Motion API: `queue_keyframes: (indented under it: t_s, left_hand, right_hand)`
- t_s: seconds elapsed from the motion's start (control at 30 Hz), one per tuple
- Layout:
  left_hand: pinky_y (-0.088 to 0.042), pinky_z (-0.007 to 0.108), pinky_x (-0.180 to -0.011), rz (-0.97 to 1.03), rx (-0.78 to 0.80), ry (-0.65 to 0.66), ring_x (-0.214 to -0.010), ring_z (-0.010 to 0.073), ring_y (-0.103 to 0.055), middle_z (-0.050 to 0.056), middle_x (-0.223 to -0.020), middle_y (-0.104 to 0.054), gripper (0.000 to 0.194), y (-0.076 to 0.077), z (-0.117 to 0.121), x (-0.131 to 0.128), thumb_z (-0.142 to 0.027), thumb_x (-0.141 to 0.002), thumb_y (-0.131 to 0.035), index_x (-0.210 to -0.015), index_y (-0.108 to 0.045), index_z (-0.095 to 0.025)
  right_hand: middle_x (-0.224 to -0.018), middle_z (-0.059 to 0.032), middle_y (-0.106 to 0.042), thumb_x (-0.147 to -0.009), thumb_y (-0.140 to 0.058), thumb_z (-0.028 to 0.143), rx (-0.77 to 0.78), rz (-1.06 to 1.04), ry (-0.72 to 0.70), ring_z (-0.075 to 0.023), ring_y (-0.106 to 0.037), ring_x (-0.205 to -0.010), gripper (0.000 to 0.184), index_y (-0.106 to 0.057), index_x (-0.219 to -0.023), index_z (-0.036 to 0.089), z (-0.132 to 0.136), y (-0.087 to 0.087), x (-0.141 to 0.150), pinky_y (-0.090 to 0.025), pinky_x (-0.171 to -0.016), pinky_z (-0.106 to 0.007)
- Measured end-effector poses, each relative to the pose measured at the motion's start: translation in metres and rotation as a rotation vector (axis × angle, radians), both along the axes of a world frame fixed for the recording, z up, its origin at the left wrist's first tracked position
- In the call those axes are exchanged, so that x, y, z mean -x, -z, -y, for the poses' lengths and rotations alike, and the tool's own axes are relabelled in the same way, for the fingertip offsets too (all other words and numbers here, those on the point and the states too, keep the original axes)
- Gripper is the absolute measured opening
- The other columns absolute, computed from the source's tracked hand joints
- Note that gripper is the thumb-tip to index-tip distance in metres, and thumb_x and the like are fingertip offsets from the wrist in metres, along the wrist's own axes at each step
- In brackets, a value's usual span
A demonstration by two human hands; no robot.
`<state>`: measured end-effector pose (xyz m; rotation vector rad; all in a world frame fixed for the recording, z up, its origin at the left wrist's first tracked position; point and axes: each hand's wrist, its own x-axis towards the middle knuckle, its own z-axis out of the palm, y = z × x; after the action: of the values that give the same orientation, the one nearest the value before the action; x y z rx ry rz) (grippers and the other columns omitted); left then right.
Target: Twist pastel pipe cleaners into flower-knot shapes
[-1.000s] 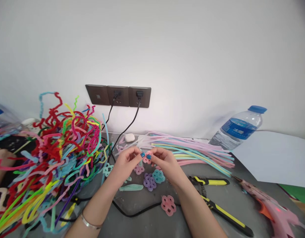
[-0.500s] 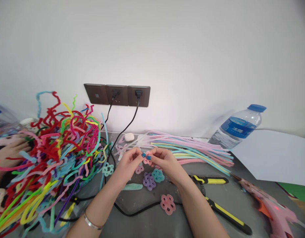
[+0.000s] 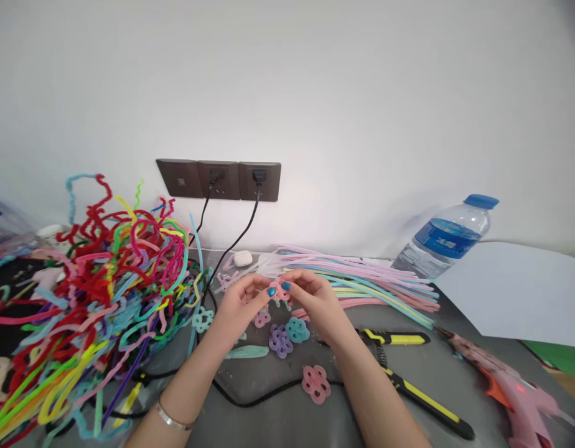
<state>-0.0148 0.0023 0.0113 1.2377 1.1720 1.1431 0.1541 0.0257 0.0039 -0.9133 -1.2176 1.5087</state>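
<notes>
Between both sets of fingertips I hold a small pink pipe-cleaner flower (image 3: 280,289) above the table. My left hand (image 3: 243,303) pinches its left side, and my right hand (image 3: 314,300) pinches its right side; the fingers partly cover it. Just below lie a smaller pink flower (image 3: 262,318), a purple flower (image 3: 280,341) and a teal flower (image 3: 297,330). Nearer to me rests a larger pink flower (image 3: 316,384). A mint-green flower (image 3: 202,319) lies left of my left wrist, and a flat mint strip (image 3: 247,352) sits between my forearms.
A tangled heap of coloured pipe cleaners (image 3: 105,292) covers the left. Straight pastel pipe cleaners (image 3: 362,274) lie behind my hands. Yellow-black pliers (image 3: 422,398), a pink glue gun (image 3: 518,392), white paper (image 3: 521,292) and a tilted water bottle (image 3: 448,236) are at right. A black cable (image 3: 254,402) crosses the table.
The pink flower has been turned between my fingertips and shows more of its loops. At the far left, another person's hand has drawn back mostly out of sight.
</notes>
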Motion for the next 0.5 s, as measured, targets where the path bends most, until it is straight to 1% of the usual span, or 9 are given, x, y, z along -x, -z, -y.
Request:
queue_keyframes:
  t_s: [0.1,0.2,0.27,0.37,0.5]
  left_hand:
    - [-0.044,0.024,-0.053,0.037,0.002,0.012,-0.062,0.0152,-0.06,0.002,-0.073,-0.067,0.021,0.0031,-0.0008,-0.0011,-0.034,-0.071,-0.073,-0.084,-0.068,-0.018]
    - [-0.045,0.024,-0.053,0.037,-0.013,-0.054,-0.06,0.0154,-0.061,0.0,-0.066,-0.066,0.018,0.0048,-0.0009,-0.0024,-0.033,-0.07,-0.075,-0.078,-0.067,-0.018]
    - [-0.045,0.024,-0.052,0.032,-0.024,-0.088,-0.059,0.0156,-0.061,-0.001,-0.063,-0.065,0.018,0.0055,-0.0007,-0.0031,-0.033,-0.07,-0.075,-0.076,-0.066,-0.018]
    - [-0.042,0.023,-0.05,0.028,-0.01,-0.104,-0.058,0.0161,-0.061,0.0,-0.063,-0.066,0.019,0.006,-0.0001,-0.0035,-0.036,-0.071,-0.074,-0.076,-0.068,-0.019]
    - [-0.037,0.023,-0.047,0.016,0.012,-0.086,-0.055,0.0142,-0.055,0.001,-0.062,-0.064,0.025,0.0036,0.0009,-0.003,-0.042,-0.072,-0.073,-0.077,-0.072,-0.017]
  right_hand:
    - [-0.071,-0.0019,-0.063,-0.075,-0.075,0.047,0.004,0.028,-0.014,-0.0137,-0.053,-0.06,0.03,-0.073,-0.086,0.019,0.0011,-0.0005,0.0012,-0.045,-0.057,-0.027]
    - [-0.078,-0.0026,-0.064,-0.075,-0.073,0.051,0.033,-0.033,-0.006,-0.0132,-0.054,-0.06,0.035,-0.072,-0.09,0.02,0.002,-0.0019,0.003,-0.047,-0.059,-0.028]
    - [-0.076,-0.0021,-0.064,-0.073,-0.075,0.051,0.037,-0.026,-0.038,-0.0134,-0.055,-0.06,0.033,-0.07,-0.085,0.02,0.0025,-0.0043,0.0037,-0.047,-0.059,-0.027]
    - [-0.069,-0.0008,-0.062,-0.071,-0.078,0.048,0.018,0.028,-0.071,-0.0146,-0.055,-0.062,0.031,-0.066,-0.076,0.02,0.0029,-0.0075,0.0037,-0.046,-0.059,-0.027]
    - [-0.072,-0.0022,-0.064,-0.073,-0.076,0.049,-0.026,0.06,-0.049,-0.0153,-0.054,-0.065,0.032,-0.067,-0.077,0.019,0.0024,-0.0047,0.0036,-0.043,-0.06,-0.027]
